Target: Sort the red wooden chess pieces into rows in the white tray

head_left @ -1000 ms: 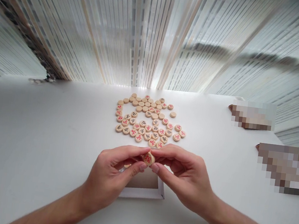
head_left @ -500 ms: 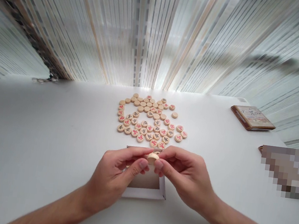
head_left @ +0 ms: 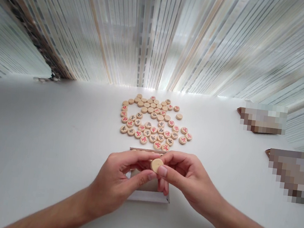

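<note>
Between my two hands is a round wooden Chinese chess piece (head_left: 157, 165), a plain face turned toward me. My right hand (head_left: 189, 174) pinches its right edge between thumb and forefinger. My left hand (head_left: 119, 176) has thumb and forefinger closed against its left side. Both hands are over an open white box (head_left: 149, 197), whose left part and far part they largely cover. A row of pieces shows in part along the box's far wall. Just beyond the box lie many loose chess pieces (head_left: 153, 129), some with red or black characters up, others plain side up.
At the far right of the white table (head_left: 53, 146) lies a box (head_left: 260, 120), partly pixelated. Nearer, at the right edge, is another pixelated item (head_left: 294, 176). A striped string curtain (head_left: 123, 32) hangs behind the table.
The piece has been tilted between my fingers, so its flat plain face now shows rather than its edge. The right fingers have shifted around it. The loose pieces keep their arrangement.
</note>
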`<state>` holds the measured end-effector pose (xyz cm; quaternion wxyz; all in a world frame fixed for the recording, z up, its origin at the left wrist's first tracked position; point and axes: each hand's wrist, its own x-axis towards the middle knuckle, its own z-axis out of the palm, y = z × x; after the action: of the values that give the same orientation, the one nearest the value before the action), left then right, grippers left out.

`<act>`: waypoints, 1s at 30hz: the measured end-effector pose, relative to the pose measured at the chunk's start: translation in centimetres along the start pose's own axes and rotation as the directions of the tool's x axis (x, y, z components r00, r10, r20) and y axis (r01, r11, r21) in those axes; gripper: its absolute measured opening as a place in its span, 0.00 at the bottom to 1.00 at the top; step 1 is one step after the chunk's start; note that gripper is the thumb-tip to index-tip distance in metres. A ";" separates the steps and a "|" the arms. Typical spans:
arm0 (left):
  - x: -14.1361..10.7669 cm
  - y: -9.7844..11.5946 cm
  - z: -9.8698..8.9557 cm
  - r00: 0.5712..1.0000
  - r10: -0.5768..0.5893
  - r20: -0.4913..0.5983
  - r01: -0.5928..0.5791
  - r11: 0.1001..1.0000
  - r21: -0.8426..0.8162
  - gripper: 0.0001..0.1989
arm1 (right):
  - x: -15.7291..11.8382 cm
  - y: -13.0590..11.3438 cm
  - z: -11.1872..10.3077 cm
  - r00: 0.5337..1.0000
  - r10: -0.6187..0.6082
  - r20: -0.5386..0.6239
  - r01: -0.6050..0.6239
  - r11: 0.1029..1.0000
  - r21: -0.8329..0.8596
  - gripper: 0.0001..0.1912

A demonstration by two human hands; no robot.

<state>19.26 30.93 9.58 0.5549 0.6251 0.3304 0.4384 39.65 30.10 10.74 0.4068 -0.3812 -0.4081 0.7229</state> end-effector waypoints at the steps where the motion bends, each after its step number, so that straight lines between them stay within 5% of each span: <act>1: 0.1 0.0 0.0 1.000 0.008 0.007 -0.008 1.000 0.011 0.16 | 0.0 0.0 0.1 1.000 0.015 0.010 -0.016 1.000 0.012 0.16; 12: 0.0 0.2 -0.2 0.965 0.212 0.156 -0.244 0.941 0.234 0.16 | -0.1 0.4 -0.2 0.994 0.105 0.019 -0.105 0.994 -0.002 0.20; 30: 0.1 -0.2 -0.2 0.993 0.112 0.048 -0.115 0.991 0.069 0.13 | -0.2 0.8 -0.5 0.989 0.029 0.145 -0.059 0.976 0.210 0.12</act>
<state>19.10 31.15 9.45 0.5136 0.6718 0.2975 0.4432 39.98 29.81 9.87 0.3994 -0.2924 -0.3471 0.7965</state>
